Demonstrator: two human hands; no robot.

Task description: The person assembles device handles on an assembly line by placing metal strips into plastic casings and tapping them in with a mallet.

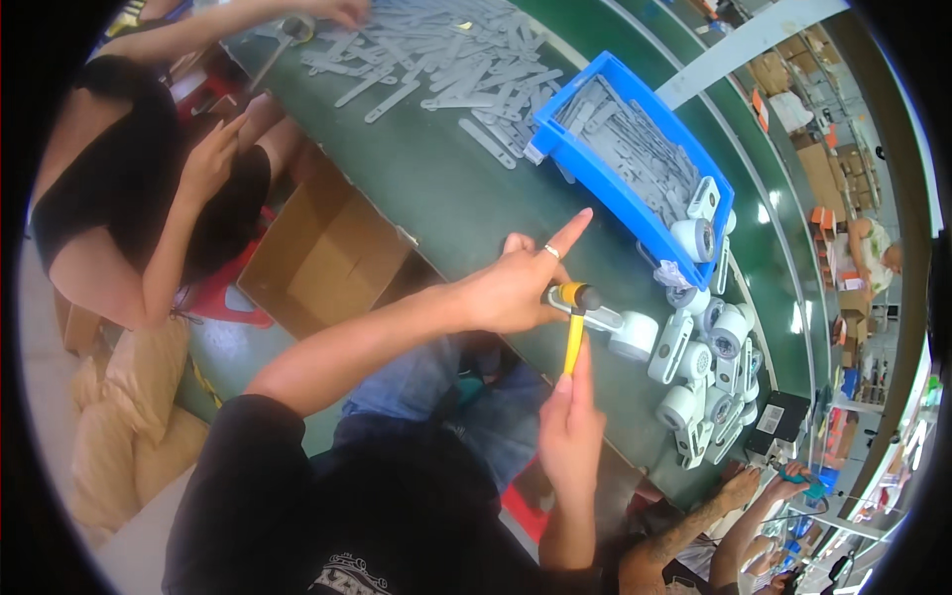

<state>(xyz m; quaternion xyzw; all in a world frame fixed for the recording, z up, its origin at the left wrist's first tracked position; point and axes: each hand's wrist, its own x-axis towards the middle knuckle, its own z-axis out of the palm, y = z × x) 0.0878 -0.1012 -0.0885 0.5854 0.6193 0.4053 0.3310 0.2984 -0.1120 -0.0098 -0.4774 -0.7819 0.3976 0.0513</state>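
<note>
In my right hand (pixel 573 426) is a small mallet (pixel 574 342) with a yellow handle and a yellow-and-black head, held upright. The mallet's head is over the flat arm of a white round-headed device (pixel 633 335) on the green table. My left hand (pixel 511 288), with a ring on one finger, grips the near end of that arm; its index finger points outward, and the mallet's head partly hides the grip. Several similar white devices (pixel 699 362) are heaped just to the right.
Beyond my hands, a blue bin (pixel 615 193) holds many grey flat strips, with white devices at its right end. More grey strips (pixel 436 59) spread over the far table (pixel 416 164). A co-worker (pixel 129 188) sits at left by an open cardboard box (pixel 322 243); other hands (pixel 739 488) work at lower right.
</note>
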